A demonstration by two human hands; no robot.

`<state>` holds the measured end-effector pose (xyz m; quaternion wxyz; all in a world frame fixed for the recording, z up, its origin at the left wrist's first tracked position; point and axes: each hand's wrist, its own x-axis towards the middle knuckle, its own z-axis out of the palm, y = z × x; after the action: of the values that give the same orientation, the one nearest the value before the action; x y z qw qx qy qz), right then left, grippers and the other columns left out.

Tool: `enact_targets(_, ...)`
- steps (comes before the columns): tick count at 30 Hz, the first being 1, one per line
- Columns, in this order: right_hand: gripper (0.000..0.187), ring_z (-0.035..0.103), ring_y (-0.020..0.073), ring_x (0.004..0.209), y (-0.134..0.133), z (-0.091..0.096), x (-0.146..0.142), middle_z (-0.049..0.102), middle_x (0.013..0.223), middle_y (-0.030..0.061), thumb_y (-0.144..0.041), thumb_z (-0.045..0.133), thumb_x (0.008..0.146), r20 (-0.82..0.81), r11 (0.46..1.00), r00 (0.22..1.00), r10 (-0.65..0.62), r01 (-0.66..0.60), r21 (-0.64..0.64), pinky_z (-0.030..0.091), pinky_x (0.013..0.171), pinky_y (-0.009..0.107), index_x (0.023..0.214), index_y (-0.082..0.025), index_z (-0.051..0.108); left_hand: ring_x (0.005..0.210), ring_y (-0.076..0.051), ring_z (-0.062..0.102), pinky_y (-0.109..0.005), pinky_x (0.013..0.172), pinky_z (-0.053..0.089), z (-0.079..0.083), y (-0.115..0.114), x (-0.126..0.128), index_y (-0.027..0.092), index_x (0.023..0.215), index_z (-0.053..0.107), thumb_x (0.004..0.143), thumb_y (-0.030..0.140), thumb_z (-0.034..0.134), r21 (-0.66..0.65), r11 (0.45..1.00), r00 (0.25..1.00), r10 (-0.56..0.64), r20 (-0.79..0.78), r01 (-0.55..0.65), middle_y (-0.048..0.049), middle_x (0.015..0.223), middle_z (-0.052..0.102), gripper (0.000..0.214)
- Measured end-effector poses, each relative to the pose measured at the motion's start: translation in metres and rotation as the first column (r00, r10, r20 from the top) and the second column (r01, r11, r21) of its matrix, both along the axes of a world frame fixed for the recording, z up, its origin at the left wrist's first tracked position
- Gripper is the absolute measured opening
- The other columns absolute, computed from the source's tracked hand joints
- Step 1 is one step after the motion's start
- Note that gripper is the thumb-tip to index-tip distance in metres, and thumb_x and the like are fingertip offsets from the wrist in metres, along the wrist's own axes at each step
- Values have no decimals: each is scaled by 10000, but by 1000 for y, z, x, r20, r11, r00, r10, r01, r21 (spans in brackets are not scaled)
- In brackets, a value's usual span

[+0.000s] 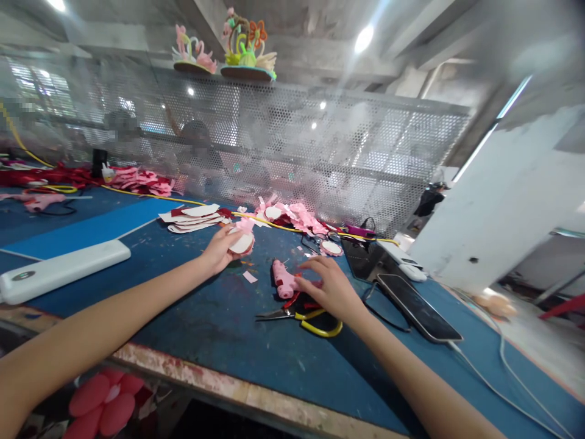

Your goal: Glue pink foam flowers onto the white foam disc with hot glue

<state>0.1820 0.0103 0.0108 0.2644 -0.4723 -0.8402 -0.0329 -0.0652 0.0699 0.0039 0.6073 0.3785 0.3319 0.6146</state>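
Observation:
My left hand (pixel 222 250) is closed on a white oval felt piece (pixel 242 242) with a pink edge, held just above the table. Pink petal-like material shows behind that piece. Over on the right, my right hand (pixel 331 286) has its fingers curved and apart, with the thumb at the handle side of a pink glue gun (pixel 284 280). The gun lies on the table, its handle partly hidden by the hand; I cannot tell if they touch. Just below it lie scissors (pixel 320 322) with yellow handles.
White cut pieces (pixel 194 218) are stacked at the left, near a long white device (pixel 66 268). Pink scraps (pixel 297 216) line the perforated screen (pixel 274 140). A phone (pixel 418 306) with a cable and a dark tablet (pixel 363 257) lie right. A yellow cord (pixel 269 223) crosses the back.

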Motion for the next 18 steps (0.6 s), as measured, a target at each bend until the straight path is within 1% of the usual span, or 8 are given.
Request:
enact_targets(3, 305, 540, 232, 955, 0, -6, -2, 593, 1017, 109, -285, 567, 764, 97, 993, 995, 30, -18, -119, 410, 877, 366, 1034, -156, 623, 626, -161, 639, -310, 560, 547, -4, 12, -9, 148, 901, 558, 704, 131, 613, -36, 998, 998, 43, -38, -44, -63, 763, 669, 204)
enact_targets(6, 358, 532, 229, 981, 0, -9, -2, 573, 1070, 119, -224, 554, 735, 125, 988, 991, 40, -20, -154, 399, 895, 356, 1079, -141, 602, 570, -150, 626, -261, 508, 529, -9, 21, -16, 108, 846, 586, 668, 133, 642, -64, 996, 996, 65, -63, -69, -74, 694, 662, 188)
enact_targets(9, 383, 521, 233, 1013, 0, -10, -2, 569, 1100, 128, -210, 524, 743, 139, 983, 990, 39, -13, -184, 389, 912, 356, 1113, -131, 579, 542, -138, 615, -231, 484, 513, -13, 26, -19, 97, 813, 609, 630, 154, 689, -59, 995, 993, 76, -88, -81, -68, 667, 655, 208)
enact_targets(13, 390, 512, 238, 1026, 0, -10, -1, 569, 1105, 132, -207, 506, 757, 162, 977, 986, 38, -3, -213, 377, 923, 354, 1135, -124, 560, 545, -134, 613, -213, 473, 498, -14, 23, -18, 108, 844, 625, 598, 199, 741, -30, 997, 990, 65, -124, -70, -60, 683, 662, 286)
enact_targets(18, 391, 504, 242, 1025, -1, -10, -1, 560, 1106, 139, -210, 496, 770, 165, 975, 985, 48, -11, -223, 375, 918, 359, 1145, -110, 550, 535, -135, 613, -201, 453, 480, -11, 16, -13, 116, 872, 644, 541, 237, 796, -8, 998, 983, 54, -174, -57, -59, 719, 676, 383)
